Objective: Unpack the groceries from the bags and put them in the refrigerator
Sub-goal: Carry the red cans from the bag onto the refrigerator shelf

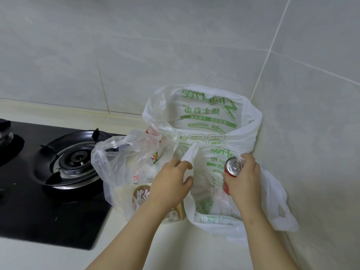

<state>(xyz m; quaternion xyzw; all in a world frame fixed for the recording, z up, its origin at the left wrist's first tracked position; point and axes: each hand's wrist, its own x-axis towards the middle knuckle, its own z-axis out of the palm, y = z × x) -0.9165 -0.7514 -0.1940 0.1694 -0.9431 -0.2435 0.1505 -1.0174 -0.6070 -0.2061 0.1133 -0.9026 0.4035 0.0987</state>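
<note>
Though apart, right hand (243, 179) around can (233, 166), left hand (171, 181) on bag handle (190, 154).

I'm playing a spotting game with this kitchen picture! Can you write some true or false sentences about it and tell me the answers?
The right hand holds a red can. True.
The left hand holds a banana. False: it pinches the handle of the white bag.
A pot sits on the stove burner. False: the burner is bare.
The white bag has green print. True.
The clear bag lies between the burner and the white bag. True.
</note>
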